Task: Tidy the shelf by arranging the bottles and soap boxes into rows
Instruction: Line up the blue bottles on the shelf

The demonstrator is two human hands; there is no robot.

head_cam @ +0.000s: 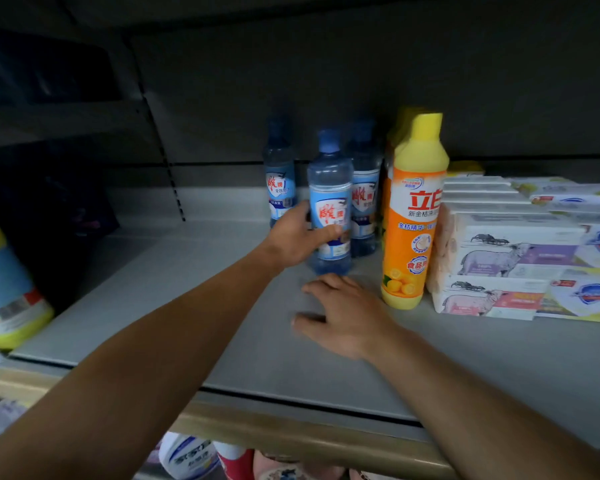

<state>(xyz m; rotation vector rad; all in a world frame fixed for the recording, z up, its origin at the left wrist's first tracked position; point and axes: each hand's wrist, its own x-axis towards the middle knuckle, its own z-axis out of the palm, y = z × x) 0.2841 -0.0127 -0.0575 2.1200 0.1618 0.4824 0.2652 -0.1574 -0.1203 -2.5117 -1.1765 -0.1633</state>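
Front blue bottle (329, 206) gripped by left hand (297, 237), upright on shelf (187, 306) ahead of 2 others. Right hand (343, 313) empty, fingers spread flat. Step judged: row alignment. Next: bottle to be slid level beside yellow bottle (414, 216).

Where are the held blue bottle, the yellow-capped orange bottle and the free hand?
Blue bottle (329, 181), head view, upper clear body.
Orange bottle (411, 237), head view, label.
Right hand (347, 317), head view, back of hand.

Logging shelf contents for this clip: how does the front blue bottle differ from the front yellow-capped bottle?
The front blue bottle is see-through blue with a blue cap; the yellow-capped bottle is opaque orange and yellow. The blue one is shorter. The left hand grips the blue one; the yellow-capped one stands untouched. Both stand upright on the shelf.
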